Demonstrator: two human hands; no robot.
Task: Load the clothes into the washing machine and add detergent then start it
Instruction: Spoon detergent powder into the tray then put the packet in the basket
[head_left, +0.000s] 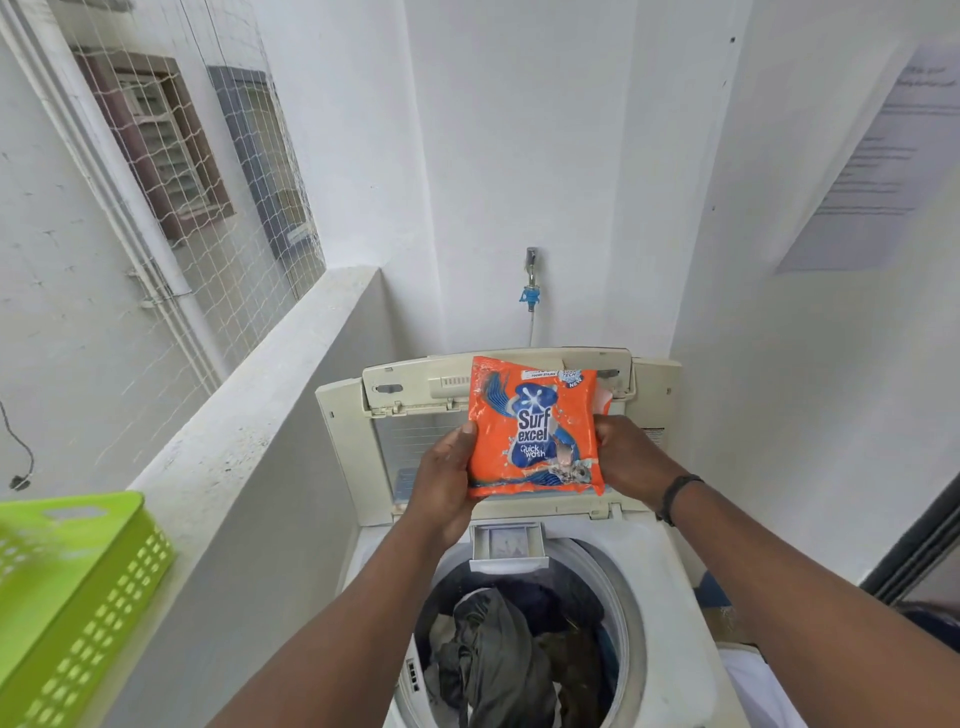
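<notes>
With dark clothes (498, 660) already in the washing machine (649, 551) drum below the grip, the left hand (447, 483) and right hand (631, 454) pinch the detergent packet's (535, 426) side edges (apparently unopened), leaving pouring and starting undone.

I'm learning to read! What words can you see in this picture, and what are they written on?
"Surf excel" on the orange detergent packet, held in the left hand and right hand.
"Quick wash" lower on the same packet.
"NEW" at its top right corner; the small print beside it is too blurred to read.
Paper notice on the right wall: lines of text, too blurred to read.
Washing machine: no readable label.
</notes>
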